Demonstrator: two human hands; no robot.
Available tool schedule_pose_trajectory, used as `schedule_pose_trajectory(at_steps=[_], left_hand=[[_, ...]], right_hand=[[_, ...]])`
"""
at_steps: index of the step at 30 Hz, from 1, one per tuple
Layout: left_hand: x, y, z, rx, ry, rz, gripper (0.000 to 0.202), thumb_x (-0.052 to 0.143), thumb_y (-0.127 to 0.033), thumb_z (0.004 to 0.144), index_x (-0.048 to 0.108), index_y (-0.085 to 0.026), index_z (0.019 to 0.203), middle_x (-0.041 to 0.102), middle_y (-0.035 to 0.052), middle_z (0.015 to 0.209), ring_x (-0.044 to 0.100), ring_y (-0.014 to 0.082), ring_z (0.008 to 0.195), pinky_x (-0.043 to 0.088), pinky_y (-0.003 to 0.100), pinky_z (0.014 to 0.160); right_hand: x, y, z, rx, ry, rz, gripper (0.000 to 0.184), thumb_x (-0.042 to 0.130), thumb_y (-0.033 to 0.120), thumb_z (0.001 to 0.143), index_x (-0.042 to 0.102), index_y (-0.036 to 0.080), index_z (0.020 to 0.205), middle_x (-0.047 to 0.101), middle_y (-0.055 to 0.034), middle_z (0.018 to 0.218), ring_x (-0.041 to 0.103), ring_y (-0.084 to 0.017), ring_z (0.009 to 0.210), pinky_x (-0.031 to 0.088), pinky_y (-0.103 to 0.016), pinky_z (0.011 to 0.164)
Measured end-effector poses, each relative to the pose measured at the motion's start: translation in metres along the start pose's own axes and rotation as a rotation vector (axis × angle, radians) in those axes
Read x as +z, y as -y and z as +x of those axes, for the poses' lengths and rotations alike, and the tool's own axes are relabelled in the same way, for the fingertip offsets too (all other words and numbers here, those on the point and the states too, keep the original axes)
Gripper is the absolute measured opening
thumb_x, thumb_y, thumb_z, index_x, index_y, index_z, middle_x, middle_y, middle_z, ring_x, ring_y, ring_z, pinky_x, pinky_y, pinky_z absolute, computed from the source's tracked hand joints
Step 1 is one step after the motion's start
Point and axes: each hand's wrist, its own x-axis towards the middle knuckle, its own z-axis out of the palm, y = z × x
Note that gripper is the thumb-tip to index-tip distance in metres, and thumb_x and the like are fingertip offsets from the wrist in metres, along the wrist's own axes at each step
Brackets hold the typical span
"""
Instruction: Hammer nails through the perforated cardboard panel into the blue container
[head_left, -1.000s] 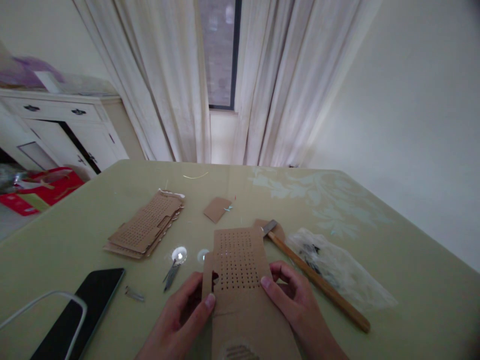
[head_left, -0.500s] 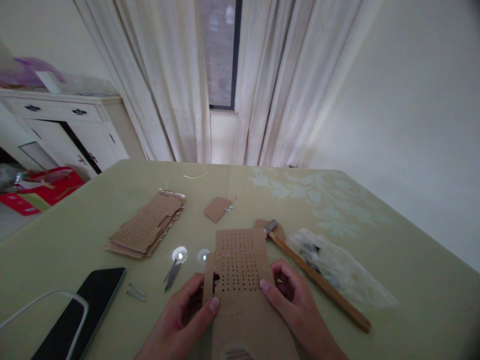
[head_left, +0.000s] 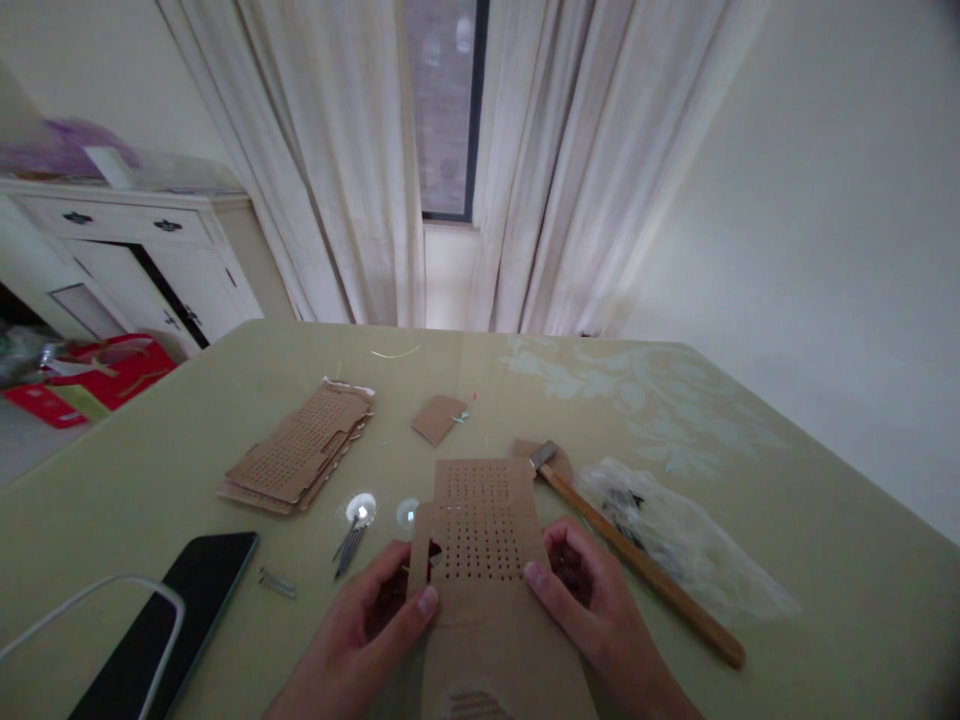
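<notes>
Between my hands is a brown cardboard piece (head_left: 495,620) with rows of small punched holes over its far half. Its near end shows a torn patch with bare ridges. My left hand (head_left: 382,610) pinches the left edge, thumb on top, beside a narrow side flap and a dark round opening. My right hand (head_left: 585,590) grips the right edge, its thumb lying next to the last row of holes. The fingers beneath the cardboard are partly hidden. Just beyond its far right corner lies a hammer (head_left: 637,555) with a wooden handle, its head on a rounded cardboard scrap (head_left: 564,464).
Left of centre lie stacked perforated cardboard pieces (head_left: 296,450), several nails (head_left: 349,550), more nails (head_left: 277,582) and a black phone (head_left: 176,620) with a white cable (head_left: 178,625). A small cardboard square (head_left: 435,420) lies ahead. At right is a clear plastic bag (head_left: 690,540) holding dark pieces.
The view has shifted slightly, so the table items appear a little further right. Both hands keep the same hold on the cardboard, which has hardly moved.
</notes>
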Motion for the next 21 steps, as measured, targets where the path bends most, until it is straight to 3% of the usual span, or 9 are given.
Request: schedule_pose_trajectory(at_steps=[3, 5, 8, 11, 13, 16, 21], left_hand=[[-0.003, -0.002, 0.001, 0.032, -0.026, 0.052, 0.059, 0.084, -0.07, 0.085, 0.082, -0.025, 0.124, 0.085, 0.0076, 0.124, 0.078, 0.0303, 0.114, 0.065, 0.037, 0.099], [-0.013, -0.005, 0.004, 0.081, -0.095, 0.17, 0.058, 0.076, -0.073, 0.09, 0.082, -0.026, 0.122, 0.085, 0.0065, 0.116, 0.079, 0.0271, 0.101, 0.065, 0.034, 0.087], [-0.041, -0.014, 0.014, 0.168, -0.255, 0.52, 0.061, 0.06, -0.076, 0.096, 0.08, -0.024, 0.122, 0.082, 0.0043, 0.094, 0.073, 0.0233, 0.076, 0.059, 0.032, 0.068], [-0.07, -0.027, 0.02, 0.202, -0.431, 0.996, 0.049, 0.054, -0.066, 0.097, 0.077, -0.025, 0.112, 0.079, 0.0037, 0.092, 0.072, 0.0247, 0.074, 0.055, 0.035, 0.071], [-0.084, -0.035, 0.02, 0.136, -0.475, 1.239, 0.042, 0.047, -0.056, 0.099, 0.076, -0.027, 0.106, 0.081, 0.0062, 0.105, 0.077, 0.0288, 0.084, 0.053, 0.038, 0.076], [-0.101, -0.043, 0.016, -0.044, -0.445, 1.421, 0.042, 0.035, -0.046, 0.104, 0.072, -0.026, 0.103, 0.082, 0.0105, 0.113, 0.078, 0.0365, 0.101, 0.052, 0.045, 0.083], [-0.125, -0.037, 0.015, -0.298, -0.381, 1.494, 0.048, 0.032, -0.058, 0.108, 0.065, -0.027, 0.09, 0.081, 0.0114, 0.092, 0.079, 0.0381, 0.087, 0.052, 0.046, 0.076]], right_hand=[[0.0, 0.003, 0.0, 0.004, 0.0, 0.004, 0.055, 0.07, 0.075, 0.096, 0.059, 0.022, 0.087, 0.053, 0.0021, 0.079, 0.051, -0.017, 0.07, 0.042, -0.027, 0.061], [-0.001, 0.005, 0.001, -0.005, -0.017, -0.019, 0.059, 0.067, 0.079, 0.096, 0.057, 0.022, 0.083, 0.049, 0.0033, 0.075, 0.048, -0.016, 0.066, 0.04, -0.026, 0.058], [-0.006, 0.007, 0.003, 0.005, -0.046, -0.04, 0.063, 0.06, 0.083, 0.097, 0.055, 0.023, 0.079, 0.044, 0.0054, 0.067, 0.043, -0.014, 0.057, 0.035, -0.025, 0.049], [-0.016, 0.008, 0.007, -0.002, -0.14, -0.046, 0.062, 0.058, 0.083, 0.099, 0.056, 0.024, 0.079, 0.044, 0.0064, 0.063, 0.04, -0.013, 0.05, 0.033, -0.026, 0.045], [-0.024, 0.008, 0.011, -0.042, -0.248, -0.082, 0.059, 0.062, 0.079, 0.098, 0.06, 0.024, 0.08, 0.046, 0.0059, 0.063, 0.042, -0.013, 0.049, 0.034, -0.026, 0.045], [-0.038, 0.009, 0.016, -0.084, -0.379, -0.181, 0.051, 0.066, 0.073, 0.098, 0.065, 0.023, 0.084, 0.054, 0.0032, 0.066, 0.05, -0.016, 0.054, 0.04, -0.027, 0.048], [-0.057, 0.007, 0.022, -0.079, -0.454, -0.356, 0.043, 0.063, 0.066, 0.097, 0.068, 0.024, 0.091, 0.071, -0.0042, 0.078, 0.069, -0.023, 0.069, 0.053, -0.032, 0.059]])
